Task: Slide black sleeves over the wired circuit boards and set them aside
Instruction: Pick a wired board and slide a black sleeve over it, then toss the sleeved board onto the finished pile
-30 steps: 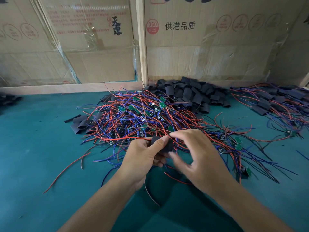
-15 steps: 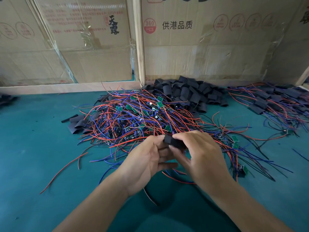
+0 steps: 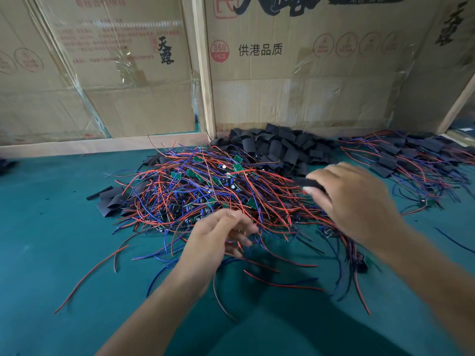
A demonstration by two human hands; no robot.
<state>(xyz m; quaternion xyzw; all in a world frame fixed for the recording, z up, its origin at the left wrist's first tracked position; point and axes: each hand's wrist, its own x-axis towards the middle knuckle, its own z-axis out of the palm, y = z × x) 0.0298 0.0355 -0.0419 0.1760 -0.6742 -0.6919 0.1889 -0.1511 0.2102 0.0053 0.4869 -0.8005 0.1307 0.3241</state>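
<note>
While the right hand (image 3: 357, 201) grips a sleeved board (image 3: 312, 185) toward the finished pile (image 3: 411, 158) at two o'clock, the left hand (image 3: 218, 235), loosely curled and seemingly empty, should pick the next board.

Red and blue wires (image 3: 205, 201) tangle round green boards (image 3: 237, 167) beside black sleeves (image 3: 282, 147) (teal table (image 3: 51, 227)).

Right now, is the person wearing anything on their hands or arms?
No. Both the left hand and the right hand are bare, with no gloves, rings or watch showing. Both forearms are uncovered as far as the picture reaches; no sleeve is visible.
</note>
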